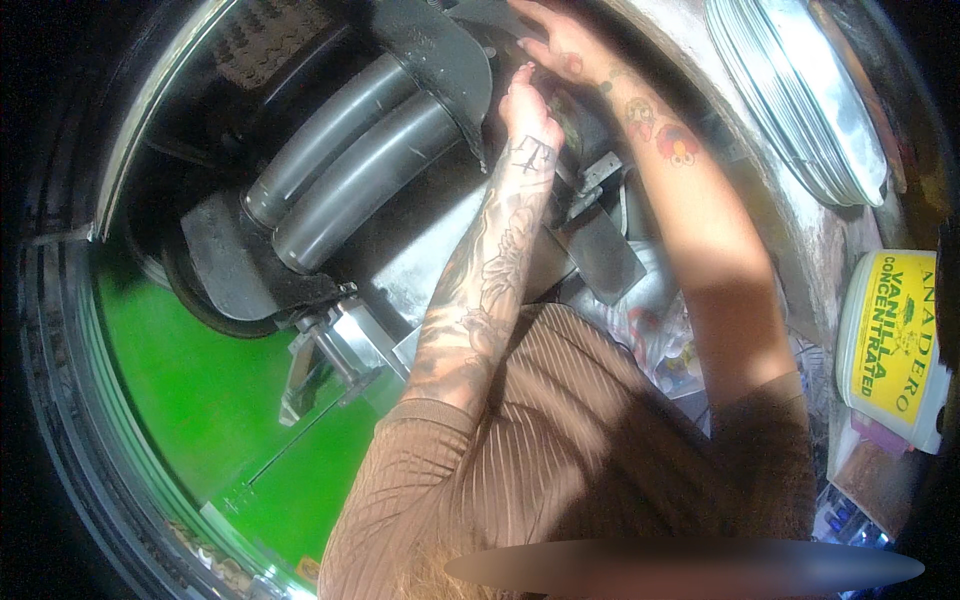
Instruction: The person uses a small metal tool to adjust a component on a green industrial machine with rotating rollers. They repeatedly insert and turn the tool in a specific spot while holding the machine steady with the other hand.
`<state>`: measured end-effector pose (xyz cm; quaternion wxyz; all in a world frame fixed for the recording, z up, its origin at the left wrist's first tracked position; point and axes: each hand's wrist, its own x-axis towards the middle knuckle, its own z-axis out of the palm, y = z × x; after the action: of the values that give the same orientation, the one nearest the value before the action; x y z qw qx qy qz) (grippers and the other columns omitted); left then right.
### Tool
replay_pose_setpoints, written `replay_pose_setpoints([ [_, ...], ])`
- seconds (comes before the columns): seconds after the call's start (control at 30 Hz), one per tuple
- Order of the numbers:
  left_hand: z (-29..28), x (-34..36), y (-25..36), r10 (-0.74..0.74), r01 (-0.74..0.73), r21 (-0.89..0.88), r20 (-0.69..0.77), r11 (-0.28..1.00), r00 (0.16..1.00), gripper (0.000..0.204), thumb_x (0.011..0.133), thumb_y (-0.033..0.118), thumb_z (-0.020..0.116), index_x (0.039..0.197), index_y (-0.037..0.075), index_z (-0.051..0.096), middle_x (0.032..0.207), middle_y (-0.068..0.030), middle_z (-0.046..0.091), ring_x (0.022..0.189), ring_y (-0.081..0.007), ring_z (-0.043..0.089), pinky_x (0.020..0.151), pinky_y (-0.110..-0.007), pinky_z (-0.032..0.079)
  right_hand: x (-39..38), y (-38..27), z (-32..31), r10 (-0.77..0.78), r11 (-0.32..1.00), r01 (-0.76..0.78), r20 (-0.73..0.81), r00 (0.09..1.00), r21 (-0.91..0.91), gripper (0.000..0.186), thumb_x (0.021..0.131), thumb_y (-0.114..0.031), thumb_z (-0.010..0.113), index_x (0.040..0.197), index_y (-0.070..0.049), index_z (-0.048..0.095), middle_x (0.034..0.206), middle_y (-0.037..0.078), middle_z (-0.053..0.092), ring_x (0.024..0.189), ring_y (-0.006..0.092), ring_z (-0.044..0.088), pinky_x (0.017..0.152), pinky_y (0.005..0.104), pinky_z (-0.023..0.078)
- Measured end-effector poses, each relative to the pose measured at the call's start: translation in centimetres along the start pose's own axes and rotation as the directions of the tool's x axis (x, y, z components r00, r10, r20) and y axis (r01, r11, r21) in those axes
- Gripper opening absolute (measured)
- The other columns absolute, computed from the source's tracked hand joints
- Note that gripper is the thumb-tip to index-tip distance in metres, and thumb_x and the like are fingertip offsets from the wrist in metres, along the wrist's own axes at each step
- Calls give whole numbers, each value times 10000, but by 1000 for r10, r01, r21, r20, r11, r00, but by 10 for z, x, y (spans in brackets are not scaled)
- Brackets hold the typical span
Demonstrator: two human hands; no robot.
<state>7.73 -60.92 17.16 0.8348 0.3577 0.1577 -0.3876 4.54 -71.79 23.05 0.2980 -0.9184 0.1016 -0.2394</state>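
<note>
Beside a dark machine with two thick black rollers (370, 170), both my arms reach up and away from me. My left hand (530, 112) is close to the rounded black end plate (435, 55) of the rollers. Its fingers look curled together; whatever is in them, if anything, is hidden. Slightly farther and to the right, my right hand (560, 52) has its fingers stretched out and apart. Nothing shows in it, and its fingertips reach the top edge of the view near dark machine parts. Below the hands sit grey metal brackets (605, 255).
A bright green surface (190, 390) lies at lower left, with a metal shaft fitting (335, 345) over it. At the right are a stack of shiny metal sheets or trays (800, 100) and a white tub with a yellow label (890, 345). A textured brown piece (265, 40) is far left.
</note>
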Motion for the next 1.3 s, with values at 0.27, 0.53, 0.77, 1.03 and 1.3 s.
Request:
replay_pose_setpoints([
  [0.27, -4, 3, 0, -24, 24, 56, -10, 998, 1000, 318, 939, 262, 735, 1158, 34, 698, 1056, -65, 682, 717, -114, 530, 555, -298, 379, 3, 1, 0, -70, 996, 72, 32, 997, -49, 729, 946, -172, 688, 1603, -69, 390, 1514, 298, 517, 1435, 425, 475, 1214, 454, 369],
  [0.53, -10, 7, 0, -81, 78, 42, 80, 996, 993, 218, 1065, 360, 557, 1189, 242, 692, 1181, 74, 692, 1008, -99, 547, 798, -296, 372, 19, 15, 4, -60, 998, 62, 74, 995, -21, 803, 897, -221, 759, 1603, -88, 400, 1573, 309, 440, 1464, 448, 427, 1235, 476, 341],
  [0.77, -12, 17, 2, -94, 153, -301, 203, 941, 975, 210, 1083, 378, 595, 1187, 221, 687, 1145, 86, 680, 952, -83, 550, 714, -255, 416, 51, 38, 22, -157, 971, 177, 133, 979, -160, 778, 817, -282, 824, 1488, -11, 536, 1555, 319, 446, 1485, 457, 387, 1227, 477, 360],
  [1.03, -26, 34, -1, -75, 186, -433, 261, 882, 963, 212, 1051, 327, 663, 1199, 176, 674, 1184, 69, 649, 911, -107, 511, 708, -262, 429, 58, 17, 28, -242, 918, 266, 116, 963, -293, 677, 846, -303, 764, 1445, -46, 582, 1472, 228, 551, 1403, 431, 450, 1203, 460, 380],
  [1.3, -56, 7, -23, -1, 127, -330, 356, 935, 934, 329, 1081, 350, 597, 1315, 123, 641, 1296, -4, 629, 1163, -162, 591, 999, -382, 518, -28, -41, 15, -308, 914, 202, -281, 909, -351, 527, 943, -193, 660, 1457, -106, 580, 1457, 215, 571, 1414, 429, 471, 1184, 464, 414],
])
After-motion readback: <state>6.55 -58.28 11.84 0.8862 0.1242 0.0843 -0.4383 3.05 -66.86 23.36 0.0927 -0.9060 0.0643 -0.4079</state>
